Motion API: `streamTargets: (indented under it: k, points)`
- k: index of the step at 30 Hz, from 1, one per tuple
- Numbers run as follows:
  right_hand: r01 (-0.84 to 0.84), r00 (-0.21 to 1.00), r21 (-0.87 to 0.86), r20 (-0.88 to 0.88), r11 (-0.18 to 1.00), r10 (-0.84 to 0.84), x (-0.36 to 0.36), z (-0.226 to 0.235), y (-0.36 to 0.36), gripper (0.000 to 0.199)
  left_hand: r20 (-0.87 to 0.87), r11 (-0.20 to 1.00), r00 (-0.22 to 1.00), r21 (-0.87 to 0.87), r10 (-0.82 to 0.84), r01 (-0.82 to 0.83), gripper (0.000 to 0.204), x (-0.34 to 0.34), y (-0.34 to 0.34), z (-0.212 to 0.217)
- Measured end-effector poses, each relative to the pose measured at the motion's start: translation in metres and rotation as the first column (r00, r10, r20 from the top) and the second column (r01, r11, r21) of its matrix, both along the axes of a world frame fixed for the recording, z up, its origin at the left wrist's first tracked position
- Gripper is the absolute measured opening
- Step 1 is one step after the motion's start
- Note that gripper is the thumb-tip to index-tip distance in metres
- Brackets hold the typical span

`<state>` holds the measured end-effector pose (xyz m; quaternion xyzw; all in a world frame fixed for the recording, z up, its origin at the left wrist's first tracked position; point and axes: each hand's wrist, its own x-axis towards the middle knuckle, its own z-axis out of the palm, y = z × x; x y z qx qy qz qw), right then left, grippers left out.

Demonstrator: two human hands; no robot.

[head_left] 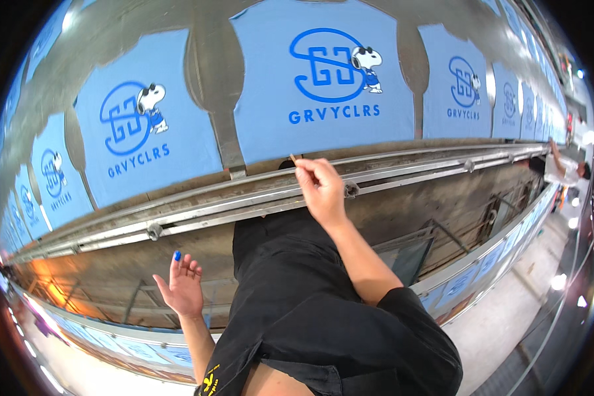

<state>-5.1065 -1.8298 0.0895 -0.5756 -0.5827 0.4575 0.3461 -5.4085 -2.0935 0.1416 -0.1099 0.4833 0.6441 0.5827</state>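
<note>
Along the table's near edge lies a light-blue shirt; right hand pinches a thin stick, left hand open.

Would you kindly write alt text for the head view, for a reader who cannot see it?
A person's right hand pinches a thin stick at the lower edge of a light blue shirt with a blue print, one of a long row laid along a table. The left hand hangs open below the metal rails, its forefinger tip covered in blue.
</note>
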Motion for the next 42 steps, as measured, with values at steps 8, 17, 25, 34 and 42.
streamTargets:
  k: [8,17,25,34,42]
  points:
    - [0.143,0.899,-0.176,-0.388,0.974,-0.202,-0.026,0.010,0.012,0.011,0.083,0.887,0.894,0.195,-0.440,0.418,0.096,0.056,0.230,-0.009]
    - [0.201,0.909,-0.133,-0.345,0.970,-0.236,0.008,-0.014,0.071,0.015,0.276,0.826,0.779,0.166,-0.563,0.538,0.103,0.142,0.348,-0.035]
    - [0.352,0.888,-0.155,-0.258,0.923,-0.382,0.016,-0.024,0.087,0.016,0.364,0.787,0.701,0.204,-0.613,0.583,0.103,0.154,0.384,-0.052]
    - [0.334,0.928,-0.076,-0.148,0.939,-0.342,0.012,-0.027,0.098,0.021,0.430,0.798,0.678,0.219,-0.596,0.562,0.107,0.150,0.395,-0.058]
    - [0.344,0.919,-0.054,-0.189,0.938,-0.347,0.006,-0.034,0.099,0.022,0.481,0.838,0.693,0.206,-0.536,0.505,0.109,0.147,0.393,-0.060]
